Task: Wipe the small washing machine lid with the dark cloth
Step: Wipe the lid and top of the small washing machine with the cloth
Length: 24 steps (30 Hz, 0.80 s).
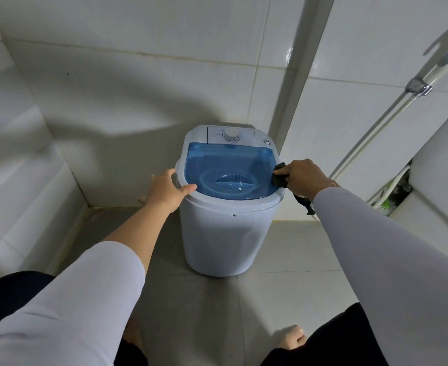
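The washer (225,207) stands on the grey floor (204,313) near the tiled wall corner, a toilet (439,202) and hose (391,122) to its right. The right hand (306,180) grips the cloth (281,177), bunched, against the blue lid's (217,162) right edge (a tail dangles below the wrist). The left hand (166,190) rests spread on the left rim, thumb on top.

The washing machine (225,233) is showing a white body, and its lid (225,165) is glowing translucent blue. The cloth (281,177), at three o'clock on the lid, is looking black. Pale grey sleeves (391,254) are covering both arms. White glossy wall tiles (138,62) are meeting a matte grey floor (204,313).
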{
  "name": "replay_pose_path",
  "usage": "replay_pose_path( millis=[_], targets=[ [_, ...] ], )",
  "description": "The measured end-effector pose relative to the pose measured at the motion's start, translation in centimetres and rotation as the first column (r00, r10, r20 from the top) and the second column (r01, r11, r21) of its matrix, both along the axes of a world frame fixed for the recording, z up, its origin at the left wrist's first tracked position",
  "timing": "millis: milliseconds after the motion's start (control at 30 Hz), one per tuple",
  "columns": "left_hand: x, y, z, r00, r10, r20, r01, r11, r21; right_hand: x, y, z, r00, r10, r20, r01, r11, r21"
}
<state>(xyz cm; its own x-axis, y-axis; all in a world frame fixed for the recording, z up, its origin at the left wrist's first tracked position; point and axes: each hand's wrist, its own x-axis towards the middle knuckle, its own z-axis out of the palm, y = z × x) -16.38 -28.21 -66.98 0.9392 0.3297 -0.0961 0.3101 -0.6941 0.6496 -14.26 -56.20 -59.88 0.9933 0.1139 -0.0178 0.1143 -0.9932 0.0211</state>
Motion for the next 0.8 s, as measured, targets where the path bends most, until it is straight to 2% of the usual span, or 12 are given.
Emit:
replay_pose_path(
  millis=[133, 233, 467, 600, 800],
  targets=[
    [0.2, 0.5, -0.2, 1.0, -0.026, -0.001, 0.025, 0.998, -0.049, 0.1, 2.9, 2.4, 0.992, 0.121, 0.047, -0.12, 0.993, -0.017],
    [0.1, 0.8, -0.3, 0.999, -0.038, 0.002, 0.038, 0.993, -0.111, 0.4, 6.1, 3.4, 0.977, 0.207, 0.053, -0.21, 0.976, 0.053],
    [1.2, 1.6, -0.7, 0.997, -0.049, 0.068, 0.06, 0.983, -0.172, -0.5, 12.7, 2.2, 0.928, 0.372, 0.018, -0.372, 0.927, 0.047],
    [1.9, 1.1, -0.5, 0.992, -0.051, 0.118, 0.08, 0.963, -0.257, -1.1, 14.5, 0.5, 0.906, 0.423, -0.01, -0.423, 0.906, 0.022],
    [2.1, 0.2, -0.6, 0.992, -0.014, 0.126, 0.051, 0.954, -0.296, -1.3, 14.6, -1.1, 0.903, 0.427, -0.048, -0.427, 0.904, 0.004]
  ],
)
